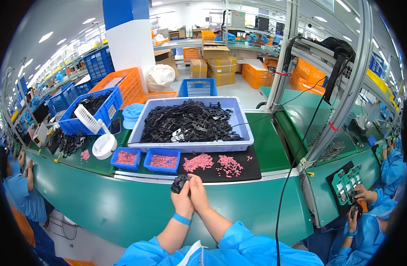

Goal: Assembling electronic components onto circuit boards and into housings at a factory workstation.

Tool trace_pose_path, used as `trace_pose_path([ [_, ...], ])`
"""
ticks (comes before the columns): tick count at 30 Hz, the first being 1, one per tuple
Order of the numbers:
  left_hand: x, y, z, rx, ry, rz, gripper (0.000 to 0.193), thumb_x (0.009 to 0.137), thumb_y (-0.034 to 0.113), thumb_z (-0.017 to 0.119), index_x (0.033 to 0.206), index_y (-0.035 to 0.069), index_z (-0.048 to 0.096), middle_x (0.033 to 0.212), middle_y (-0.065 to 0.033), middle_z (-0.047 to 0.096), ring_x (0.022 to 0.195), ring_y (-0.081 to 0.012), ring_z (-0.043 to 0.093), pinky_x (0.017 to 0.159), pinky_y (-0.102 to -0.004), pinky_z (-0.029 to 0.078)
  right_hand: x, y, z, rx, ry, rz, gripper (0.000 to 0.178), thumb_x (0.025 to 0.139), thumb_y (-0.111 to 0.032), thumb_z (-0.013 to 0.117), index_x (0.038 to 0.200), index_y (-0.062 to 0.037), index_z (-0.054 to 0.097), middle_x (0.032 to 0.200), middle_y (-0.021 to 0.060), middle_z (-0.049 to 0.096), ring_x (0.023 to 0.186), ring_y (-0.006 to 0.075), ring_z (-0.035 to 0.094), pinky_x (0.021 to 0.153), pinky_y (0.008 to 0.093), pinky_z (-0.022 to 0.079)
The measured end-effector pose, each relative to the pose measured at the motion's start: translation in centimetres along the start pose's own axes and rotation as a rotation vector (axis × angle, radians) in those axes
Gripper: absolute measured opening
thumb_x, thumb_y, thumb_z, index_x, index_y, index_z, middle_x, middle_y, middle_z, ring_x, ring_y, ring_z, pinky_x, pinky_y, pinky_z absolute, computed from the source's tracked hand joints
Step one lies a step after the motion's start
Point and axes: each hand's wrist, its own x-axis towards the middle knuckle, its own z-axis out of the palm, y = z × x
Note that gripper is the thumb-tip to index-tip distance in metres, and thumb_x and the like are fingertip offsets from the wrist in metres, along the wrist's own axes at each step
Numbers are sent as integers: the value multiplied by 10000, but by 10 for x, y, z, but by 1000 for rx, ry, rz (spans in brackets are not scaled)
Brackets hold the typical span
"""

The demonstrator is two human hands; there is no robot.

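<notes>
1. White fan [104,146]: well L of my L grip [183,201], farther out.
2. Two sm. blue trays [162,170] w/ pink pcs: beyond L grip, to its L.
3. L grip: holding blk part [180,183] above green tabletop [119,204].
4. Big tub [190,146], blk parts: well beyond.
5. R grip [198,195]: narrow, at part's R side; can't tell if holding anything.
6. Pink piles [230,166]: beyond R grip, & to R.

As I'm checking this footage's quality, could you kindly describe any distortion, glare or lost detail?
Head view throughout: fisheye distortion bows the edge of the green bench; ceiling lamps burn white; the black part in the left hand is too dark for fine detail.
</notes>
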Motion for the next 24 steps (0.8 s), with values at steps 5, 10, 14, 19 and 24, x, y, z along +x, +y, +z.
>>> trace_pose_path([
  [5, 2, 6, -6, -79, -16, -71, 163, 851, -24, 592, 1006, 28, 581, 934, -39, 614, 826, -139, 601, 727, -263, 505, -4, -5, 1, 8, -37, 59, 352, 985, -321, 431, 1165, -33, 524, 1028, 138, 618, 955, 202, 587, 835, 312, 459],
  [10, 0, 5, -5, -56, -10, -70, 138, 853, 1, 590, 989, 23, 589, 938, -54, 624, 829, -151, 605, 734, -268, 506, -2, 1, 1, 68, -26, 107, 338, 987, -318, 430, 1139, -32, 528, 1005, 120, 613, 941, 184, 577, 828, 304, 457],
  [14, 0, 6, -3, -46, -10, -65, 129, 858, 9, 591, 986, 22, 591, 931, -50, 625, 821, -148, 606, 732, -269, 506, -3, -4, 3, 92, -12, 119, 331, 990, -317, 424, 1127, -35, 531, 992, 107, 607, 934, 172, 566, 828, 300, 453],
  [19, 1, 5, -1, -41, -35, -107, 149, 859, -8, 589, 1005, 21, 587, 945, -40, 615, 840, -136, 597, 740, -258, 500, -1, -7, -1, 24, 4, 139, 330, 988, -320, 426, 1122, -38, 532, 1007, 127, 616, 943, 188, 580, 829, 308, 458],
  [24, 4, 7, -5, -60, -10, -115, 135, 868, 5, 580, 1002, 25, 573, 944, -44, 607, 841, -142, 595, 745, -265, 503, -1, -10, 6, 1, -1, 114, 320, 983, -315, 449, 1116, -37, 537, 985, 114, 625, 927, 181, 593, 818, 306, 465],
])
